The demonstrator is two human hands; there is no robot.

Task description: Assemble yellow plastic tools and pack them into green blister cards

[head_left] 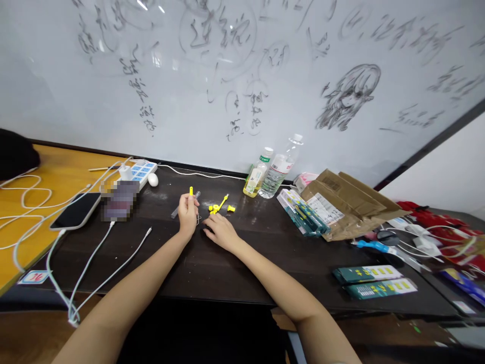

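Observation:
My left hand [187, 216] is closed around a small yellow plastic piece [191, 191], whose narrow end sticks up above the fingers. Beside it my right hand [222, 230] rests low over the dark table, thumb apart from the fingers and nothing visible in it. Just beyond its fingertips lie small yellow plastic parts [215, 208], one with a slim arm reaching up to the right. Another short yellow part [231, 208] lies to their right. A clear plastic strip [175, 213] runs behind my left hand. Some thin pale loops [199, 218] show between the hands, too small to identify.
Two bottles [276, 174] stand against the whiteboard [170, 91]. At right are green packets [303, 212], a brown paper bag [341, 202] and two more packets [379, 288]. Phones [78, 210], white cables [131, 258] and a power strip [143, 172] occupy the left.

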